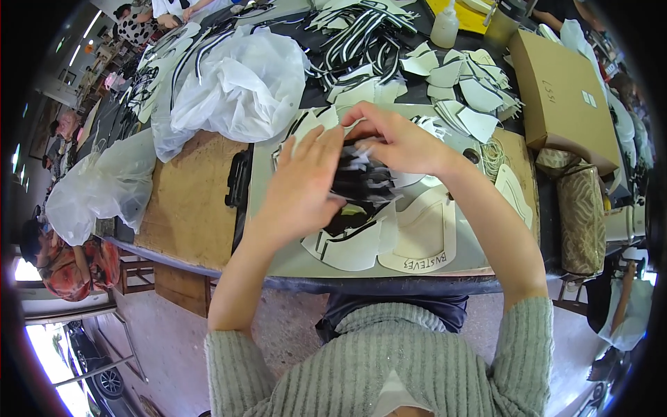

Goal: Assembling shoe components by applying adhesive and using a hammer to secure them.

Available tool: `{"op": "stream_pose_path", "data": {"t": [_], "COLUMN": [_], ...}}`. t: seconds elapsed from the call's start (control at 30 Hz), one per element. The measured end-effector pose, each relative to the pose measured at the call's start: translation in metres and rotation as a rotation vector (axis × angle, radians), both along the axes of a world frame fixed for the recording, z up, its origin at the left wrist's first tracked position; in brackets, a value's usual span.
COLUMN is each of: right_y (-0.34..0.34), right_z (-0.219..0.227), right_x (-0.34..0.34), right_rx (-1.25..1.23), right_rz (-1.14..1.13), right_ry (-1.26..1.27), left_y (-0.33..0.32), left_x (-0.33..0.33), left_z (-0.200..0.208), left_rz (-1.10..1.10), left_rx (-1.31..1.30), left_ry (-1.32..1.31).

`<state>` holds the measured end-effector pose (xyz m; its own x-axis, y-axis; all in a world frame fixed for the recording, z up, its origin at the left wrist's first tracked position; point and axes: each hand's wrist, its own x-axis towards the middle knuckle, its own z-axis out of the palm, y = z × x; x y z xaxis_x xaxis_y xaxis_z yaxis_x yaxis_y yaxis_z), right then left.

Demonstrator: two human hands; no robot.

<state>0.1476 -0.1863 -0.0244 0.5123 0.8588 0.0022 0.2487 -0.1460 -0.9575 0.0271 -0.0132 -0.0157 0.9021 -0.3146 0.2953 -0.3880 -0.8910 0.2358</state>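
A bundle of black and white cut pieces (363, 177), smeared by motion, is between my two hands above the grey work board. My left hand (299, 184) lies along the bundle's left side, fingers stretched upward and thumb at its lower edge. From the right, my right hand (403, 142) curls its fingers over the bundle's top. Below lie white curved pieces with black edging (351, 247). Beside them is a cream template (420, 233) with handwritten marks. More white pieces (306, 125) show partly behind my left hand.
White plastic bags (236, 90) sit at the far left. Piles of black-and-white strips (361, 42) and white pieces (472, 83) lie at the back. A cardboard box (563, 101) stands right, near a coil of string (493, 156). A squeeze bottle (445, 26) stands behind; other people (139, 28) are around.
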Motion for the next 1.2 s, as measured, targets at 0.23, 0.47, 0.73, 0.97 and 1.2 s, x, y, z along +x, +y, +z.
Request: {"op": "stream_pose_path", "data": {"t": [0.23,0.47,0.73,0.97,1.2], "right_y": [0.001,0.029,0.007,0.008,-0.001], "right_z": [0.001,-0.007,-0.016,-0.030,-0.018], "right_x": [-0.025,-0.054,-0.046,-0.049,-0.044], "right_rx": [0.452,0.432,0.522,0.324,0.161], "right_rz": [-0.482,-0.412,-0.567,-0.463,-0.296], "right_ry": [0.273,0.037,0.226,0.234,-0.223], "left_y": [0.009,-0.011,0.003,-0.012,-0.012], "left_x": [0.011,0.009,0.017,0.011,0.019], "left_z": [-0.007,-0.018,0.001,-0.041,-0.021], "left_rz": [0.131,-0.015,0.157,0.112,0.113], "left_rx": [-0.308,-0.186,-0.954,-0.772,-0.295], "left_ry": [0.176,0.041,0.336,0.188,0.247]}}
